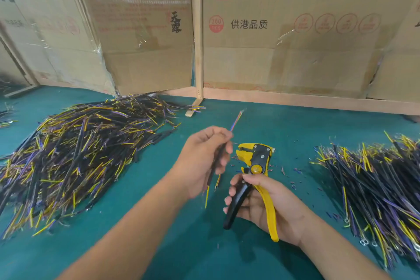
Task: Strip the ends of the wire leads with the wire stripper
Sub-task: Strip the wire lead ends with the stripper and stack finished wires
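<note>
My left hand (204, 157) grips a black-sheathed wire lead (214, 166) in the middle of the view. Its coloured upper end sticks out past my fingers toward the cardboard, with bare strands at the tip. The lower yellow ends hang below my palm. My right hand (263, 204) holds a yellow and black wire stripper (256, 166) by its handles, jaws pointing up and left, just right of the lead. The jaws hold nothing.
A big heap of black, yellow and purple leads (75, 157) covers the green mat (159, 216) at left. A second heap (377, 188) lies at right. Small insulation scraps (293, 173) dot the mat near the stripper. Cardboard panels (284, 52) wall off the back.
</note>
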